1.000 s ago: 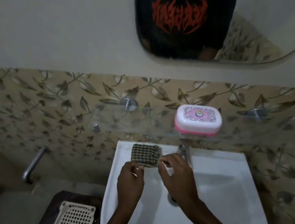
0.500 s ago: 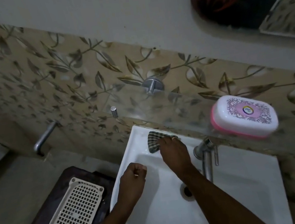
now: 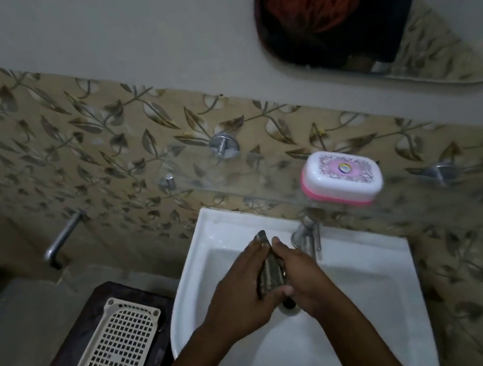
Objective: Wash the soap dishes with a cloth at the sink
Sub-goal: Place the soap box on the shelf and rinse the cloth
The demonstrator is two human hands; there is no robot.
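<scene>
both hands, left hand [image 3: 237,295] and right hand [image 3: 303,276], press the cloth [image 3: 270,272] folded between them over the sink [image 3: 211,243]. the soap dish [image 3: 341,178] sits up and right of the grip, untouched. best wet the cloth evenly before reaching for it.

No lettering can be read anywhere in this view. The closed soap dish [image 3: 341,177] on the glass shelf [image 3: 267,197] bears a small round emblem in the middle of its pink patterned lid, too small and soft to make out. The black shirt reflected in the mirror [image 3: 450,66] carries a jagged red print, perhaps stylised lettering, but blur leaves it illegible.
</scene>
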